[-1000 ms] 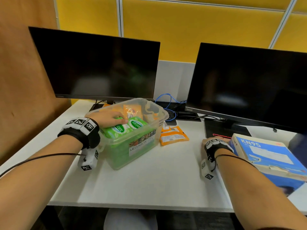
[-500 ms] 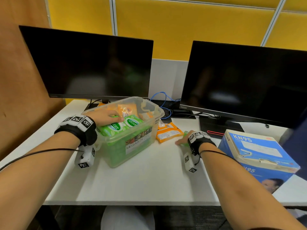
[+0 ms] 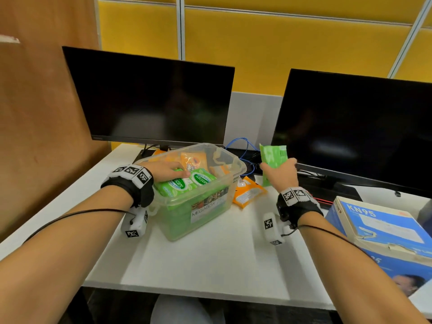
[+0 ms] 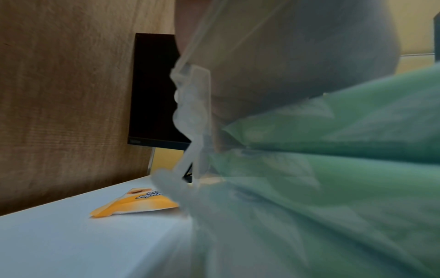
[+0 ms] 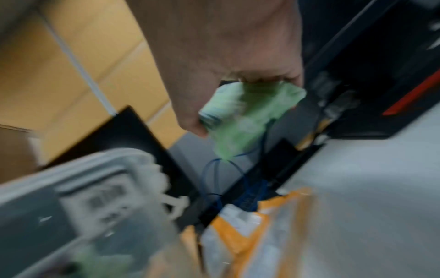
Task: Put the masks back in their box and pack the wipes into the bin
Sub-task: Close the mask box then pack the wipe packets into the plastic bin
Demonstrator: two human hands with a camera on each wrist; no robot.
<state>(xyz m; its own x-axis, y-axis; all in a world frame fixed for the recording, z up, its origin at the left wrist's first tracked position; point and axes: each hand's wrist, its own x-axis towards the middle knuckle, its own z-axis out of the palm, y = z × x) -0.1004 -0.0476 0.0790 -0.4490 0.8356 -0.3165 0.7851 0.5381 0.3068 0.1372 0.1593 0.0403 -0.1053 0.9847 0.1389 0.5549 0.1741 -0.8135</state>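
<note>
A clear plastic bin [image 3: 235, 176] sits mid-desk, filled with green wipe packs [image 3: 184, 182] and orange packs. My left hand [image 3: 173, 170] rests flat on the top green packs inside the bin. My right hand [image 3: 279, 170] grips a green wipe pack [image 3: 272, 157] and holds it upright in the air to the right of the bin; the right wrist view shows the same green pack [image 5: 240, 116] in my fingers. An orange wipe pack [image 3: 247, 194] lies on the desk beside the bin. The blue KN95 mask box [image 3: 383, 232] stands at the right, lid down.
Two dark monitors [image 3: 154, 99] [image 3: 357, 129] stand behind the bin and my right hand. Blue cables [image 3: 243, 146] run between them. A wooden partition [image 3: 42, 113] bounds the left. Another orange pack [image 4: 135, 202] lies behind the bin on the left.
My right hand has taken a green wipe pack off the desk by the orange pack and lifted it up beside the bin. The left hand stayed on the packs in the bin.
</note>
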